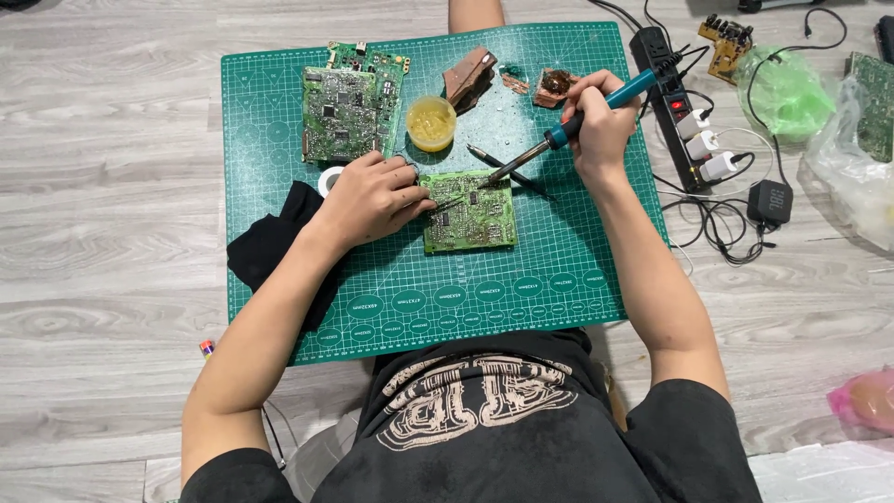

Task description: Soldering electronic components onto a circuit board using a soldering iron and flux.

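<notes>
Mid-frame, my left hand (372, 197) pinches thin metal tweezers (447, 204) on the small green circuit board (468, 212), right hand (599, 126) gripping the blue-handled soldering iron (568, 128), whose tip could scorch nearby fingers.

You have two green printed circuit boards on the mat, a small square one (470, 214) and a larger one (349, 107). There is one green gridded cutting mat (419, 289), one blue-handled soldering iron (568, 130), one round yellow flux tub (432, 122) and one black power strip (672, 102).
</notes>
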